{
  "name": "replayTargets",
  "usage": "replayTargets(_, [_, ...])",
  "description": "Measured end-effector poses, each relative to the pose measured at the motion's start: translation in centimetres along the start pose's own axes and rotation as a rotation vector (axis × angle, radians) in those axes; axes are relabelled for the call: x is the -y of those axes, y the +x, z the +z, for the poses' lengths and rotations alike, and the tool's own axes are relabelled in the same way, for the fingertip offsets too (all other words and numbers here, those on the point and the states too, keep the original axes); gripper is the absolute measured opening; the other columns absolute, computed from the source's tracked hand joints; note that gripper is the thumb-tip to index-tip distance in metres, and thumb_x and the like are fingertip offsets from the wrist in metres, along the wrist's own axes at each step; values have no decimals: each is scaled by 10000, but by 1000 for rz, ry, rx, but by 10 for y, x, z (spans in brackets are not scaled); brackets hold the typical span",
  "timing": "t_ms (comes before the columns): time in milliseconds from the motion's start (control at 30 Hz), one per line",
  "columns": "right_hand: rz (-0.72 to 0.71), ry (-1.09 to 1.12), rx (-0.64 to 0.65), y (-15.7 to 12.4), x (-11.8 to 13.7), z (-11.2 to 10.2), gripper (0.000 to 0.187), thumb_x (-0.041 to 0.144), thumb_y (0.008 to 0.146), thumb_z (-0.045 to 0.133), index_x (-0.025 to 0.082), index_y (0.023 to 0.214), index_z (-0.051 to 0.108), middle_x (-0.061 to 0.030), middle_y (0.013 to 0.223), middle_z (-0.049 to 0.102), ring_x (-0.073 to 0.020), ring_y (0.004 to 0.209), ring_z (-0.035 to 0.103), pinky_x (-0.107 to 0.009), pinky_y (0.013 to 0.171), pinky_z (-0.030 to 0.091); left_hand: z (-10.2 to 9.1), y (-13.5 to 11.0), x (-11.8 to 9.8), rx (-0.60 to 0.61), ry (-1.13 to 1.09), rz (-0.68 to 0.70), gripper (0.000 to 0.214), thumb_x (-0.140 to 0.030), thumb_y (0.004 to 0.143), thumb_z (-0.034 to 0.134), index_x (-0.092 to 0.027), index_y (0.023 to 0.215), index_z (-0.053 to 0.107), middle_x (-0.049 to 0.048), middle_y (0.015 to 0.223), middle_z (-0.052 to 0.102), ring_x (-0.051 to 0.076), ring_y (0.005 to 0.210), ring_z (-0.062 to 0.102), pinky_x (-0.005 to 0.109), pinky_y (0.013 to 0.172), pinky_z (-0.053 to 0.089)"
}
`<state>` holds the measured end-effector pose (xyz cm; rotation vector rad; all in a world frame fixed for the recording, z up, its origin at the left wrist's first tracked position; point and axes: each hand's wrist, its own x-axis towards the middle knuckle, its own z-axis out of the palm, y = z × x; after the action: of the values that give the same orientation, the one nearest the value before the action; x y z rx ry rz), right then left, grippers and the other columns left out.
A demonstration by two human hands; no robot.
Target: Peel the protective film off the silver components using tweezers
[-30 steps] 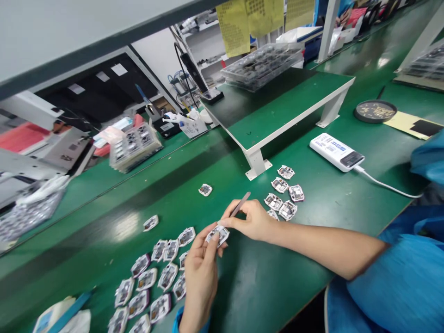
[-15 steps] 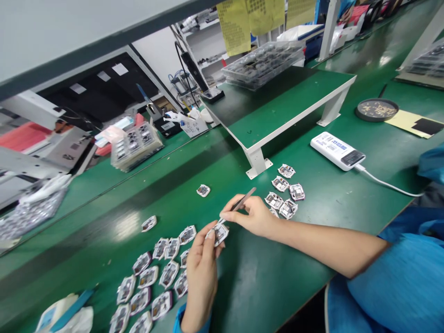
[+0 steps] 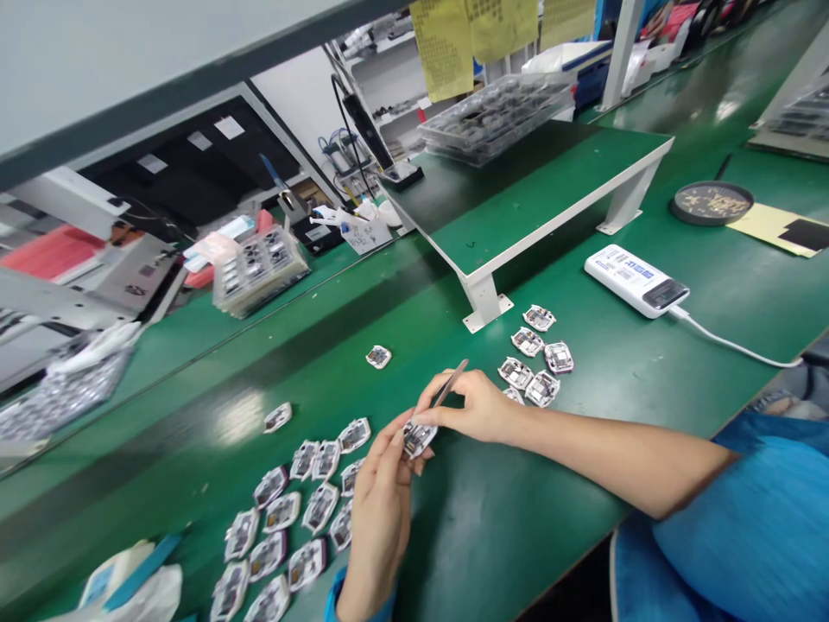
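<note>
My left hand (image 3: pixel 382 501) pinches one small white-edged circuit piece (image 3: pixel 418 437) between thumb and fingers, raised just above the green bench (image 3: pixel 583 449). My right hand (image 3: pixel 476 406) grips thin metal tweezers (image 3: pixel 450 383), whose tip meets the held piece. Left of my left hand lie several similar pieces (image 3: pixel 291 527) in rows. A smaller group of the same pieces (image 3: pixel 534 358) lies just beyond my right hand.
A raised green shelf (image 3: pixel 531 199) carries a clear tray of parts (image 3: pixel 496 108). A white power bank (image 3: pixel 635 281) with a cable lies to the right, a round dark dish (image 3: pixel 711 203) beyond it. Two single pieces (image 3: pixel 379 356) (image 3: pixel 278 417) lie apart; a stacked tray (image 3: pixel 259 268) stands far left.
The view shifted slightly. My right hand has tilted the tweezers and pressed their tip closer onto the piece, which my left hand has turned a little.
</note>
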<state>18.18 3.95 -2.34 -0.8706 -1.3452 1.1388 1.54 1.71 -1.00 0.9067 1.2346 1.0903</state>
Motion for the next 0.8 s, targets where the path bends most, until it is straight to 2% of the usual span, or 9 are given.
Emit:
replayTargets(233, [-43, -28, 26, 1, -1, 0, 113, 262, 793, 761, 172, 747, 710, -15, 790, 746, -170, 780, 689, -268, 746, 510, 0, -1, -2, -1, -30, -47, 360, -401, 640, 865, -181, 915, 794, 38, 846, 752, 122, 633, 612, 197, 562, 529])
replayTargets(333, [-19, 6, 50, 1, -1, 0, 109, 260, 793, 756, 169, 754, 709, -14, 792, 748, -171, 780, 694, -272, 760, 512, 1, 0, -3, -11, -34, -59, 352, -372, 630, 867, -179, 914, 790, 48, 893, 759, 136, 678, 628, 214, 595, 549])
replayTargets(500, [78, 49, -23, 2, 1, -1, 143, 308, 805, 739, 172, 773, 708, -13, 789, 745, -176, 789, 696, -276, 755, 514, 1, 0, -4, -10, -12, -52, 325, -356, 652, 844, -179, 919, 789, 27, 820, 751, 116, 611, 612, 200, 556, 507])
replayTargets(800, [104, 8, -58, 1, 2, 0, 158, 333, 804, 739, 178, 787, 718, -14, 797, 750, -180, 796, 700, -276, 756, 514, -1, -3, 2, 19, 73, 7, 363, -394, 684, 837, -196, 980, 764, 14, 843, 740, 134, 657, 606, 230, 610, 488])
